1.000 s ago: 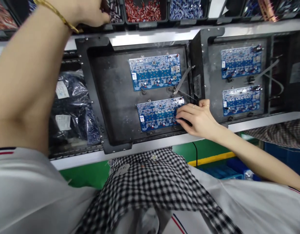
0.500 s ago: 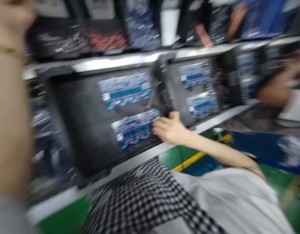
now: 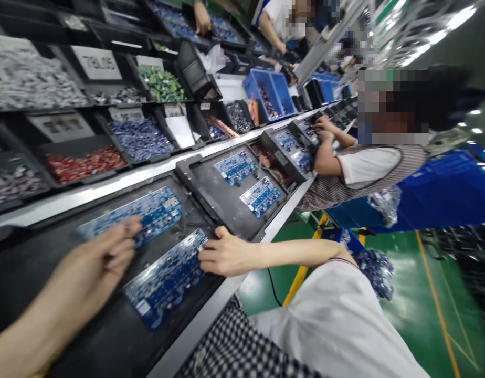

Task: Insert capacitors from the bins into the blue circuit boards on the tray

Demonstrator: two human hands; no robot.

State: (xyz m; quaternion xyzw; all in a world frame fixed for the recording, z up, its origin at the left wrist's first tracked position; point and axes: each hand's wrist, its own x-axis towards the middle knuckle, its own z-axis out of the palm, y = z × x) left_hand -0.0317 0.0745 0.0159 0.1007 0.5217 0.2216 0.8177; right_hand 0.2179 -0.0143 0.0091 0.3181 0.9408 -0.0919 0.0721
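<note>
Two blue circuit boards lie in the black tray [image 3: 88,336] in front of me. Over the far circuit board [image 3: 159,210] is my left hand [image 3: 104,262], thumb and fingertips pinched together; anything between them is too small or blurred to name. At the right end of the near circuit board [image 3: 167,278], my right hand [image 3: 229,253] has its fingers curled in against the board's edge. Its fingertips are partly hidden, so what they hold, if anything, cannot be made out.
A second black tray [image 3: 201,184] with two more boards adjoins on the right. Behind a metal rail stand bins of red parts [image 3: 85,163], blue parts [image 3: 142,139] and green parts [image 3: 161,84]. A co-worker [image 3: 368,168] works to the right; another person's hand [image 3: 202,18] reaches in beyond.
My left hand has come down from the upper left to over the far board. My right hand stays by the near board's right end. The view has swung to the right.
</note>
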